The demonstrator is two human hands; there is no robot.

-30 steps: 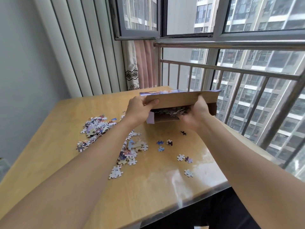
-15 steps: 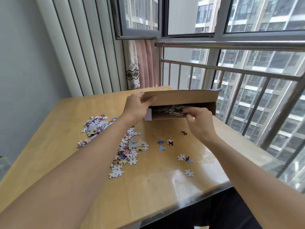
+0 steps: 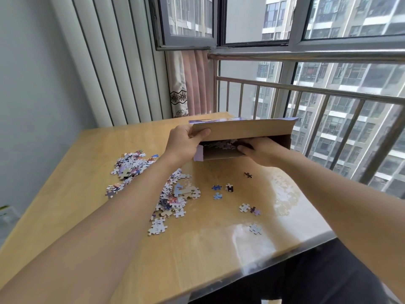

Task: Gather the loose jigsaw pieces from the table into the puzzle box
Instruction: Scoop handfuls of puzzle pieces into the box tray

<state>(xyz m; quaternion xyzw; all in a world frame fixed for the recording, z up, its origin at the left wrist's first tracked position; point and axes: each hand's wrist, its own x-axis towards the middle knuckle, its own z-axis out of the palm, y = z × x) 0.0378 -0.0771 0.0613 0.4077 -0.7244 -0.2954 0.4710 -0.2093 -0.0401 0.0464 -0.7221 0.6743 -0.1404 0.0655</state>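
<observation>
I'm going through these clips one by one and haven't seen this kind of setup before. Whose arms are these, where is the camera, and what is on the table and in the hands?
There is no machine here: a person wears one camera on the head, looking forward and down at their own bare arms. The left hand grips the raised flap of a cardboard puzzle box at the far end of a wooden table. The right hand reaches into the box opening, where pieces already lie; its fingertips are hidden inside, so what it holds cannot be told. Loose jigsaw pieces remain scattered on the table, some heaped at the left. Behind are a window and railing.
</observation>
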